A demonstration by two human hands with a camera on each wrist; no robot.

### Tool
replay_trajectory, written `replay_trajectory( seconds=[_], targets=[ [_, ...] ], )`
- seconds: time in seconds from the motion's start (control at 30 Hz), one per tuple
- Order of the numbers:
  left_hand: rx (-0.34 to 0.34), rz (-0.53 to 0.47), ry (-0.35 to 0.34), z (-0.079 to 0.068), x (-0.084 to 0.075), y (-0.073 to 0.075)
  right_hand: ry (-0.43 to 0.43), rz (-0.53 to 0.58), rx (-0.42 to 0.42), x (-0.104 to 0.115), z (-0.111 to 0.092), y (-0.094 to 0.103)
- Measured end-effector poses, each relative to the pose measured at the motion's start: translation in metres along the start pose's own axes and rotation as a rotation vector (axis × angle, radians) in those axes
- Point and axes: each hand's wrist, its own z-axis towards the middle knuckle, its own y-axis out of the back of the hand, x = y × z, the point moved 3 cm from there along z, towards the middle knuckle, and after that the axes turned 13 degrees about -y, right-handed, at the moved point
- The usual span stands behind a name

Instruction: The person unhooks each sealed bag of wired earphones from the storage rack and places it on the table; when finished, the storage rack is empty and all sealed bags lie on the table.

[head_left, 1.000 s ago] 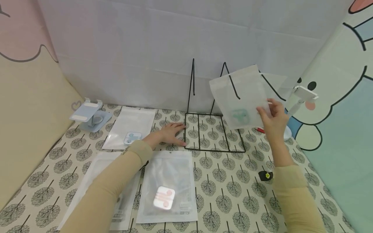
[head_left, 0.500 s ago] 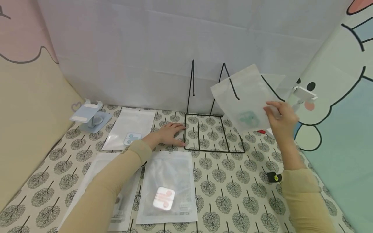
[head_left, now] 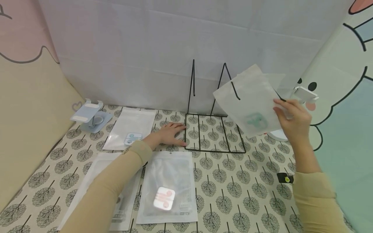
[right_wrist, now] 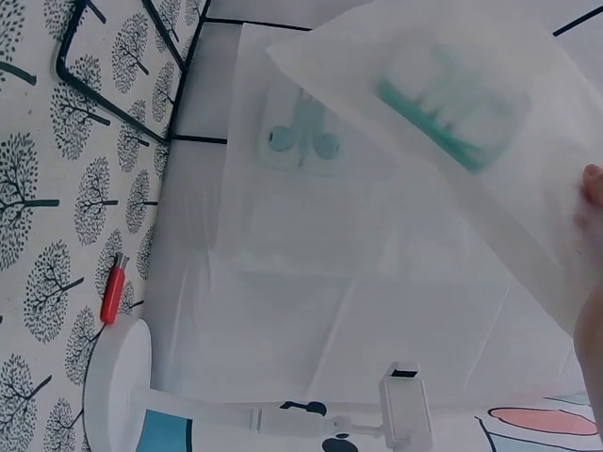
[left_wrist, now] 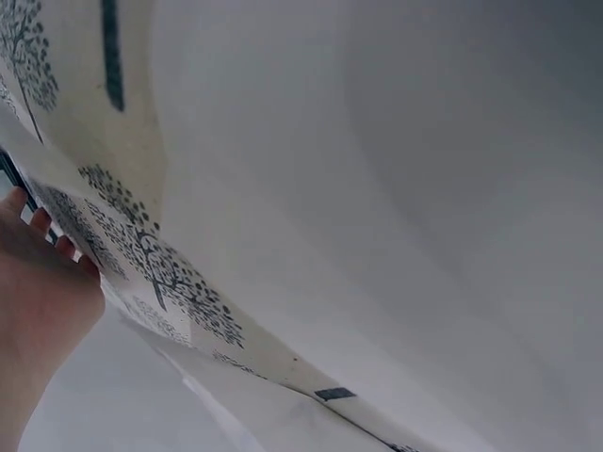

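My right hand (head_left: 294,121) pinches the right edge of a frosted white plastic bag (head_left: 242,94), which tilts above the right side of a black wire rack (head_left: 215,150). Green contents (head_left: 257,120) show blurred through it. One rack prong crosses in front of the bag in the head view. Behind it, a second frosted bag (right_wrist: 273,217) holding earphones (right_wrist: 301,141) shows in the right wrist view; what supports it is hidden. My left hand (head_left: 169,133) lies on the patterned cloth with fingers spread, fingertips at the rack's left base bar.
A bag with blue earphones (head_left: 132,138), a bag with pink earphones (head_left: 164,198) and a partly covered bag (head_left: 90,181) lie at left. A blue stand (head_left: 91,115) stands back left. A white stand (right_wrist: 118,386) and a red-handled tool (right_wrist: 113,290) are at right.
My right hand has moved right and slightly down, and the held bag has shifted the same way with its green contents. The left hand has stayed at the rack.
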Motion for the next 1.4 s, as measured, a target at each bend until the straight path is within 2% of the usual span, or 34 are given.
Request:
replay_trajectory(
  seconds=[0.3,0.63,0.9,1.23,1.4],
  targets=[
    [0.008,0.009,0.003,0.001,0.000,0.000,0.014,0.054,0.034,0.016,0.003,0.013],
    [0.003,0.003,0.000,0.001,-0.001,0.001,0.011,0.113,0.046,0.018,0.000,0.028],
    [0.009,-0.001,0.000,0.001,-0.001,0.002,0.031,0.194,0.069,0.037,0.000,0.039],
    [0.014,0.005,-0.003,0.001,-0.002,0.004,0.055,0.195,0.087,0.041,0.001,0.049],
    [0.021,0.004,0.001,0.001,-0.002,0.004,0.040,0.238,0.105,0.043,0.002,0.055]
  ],
)
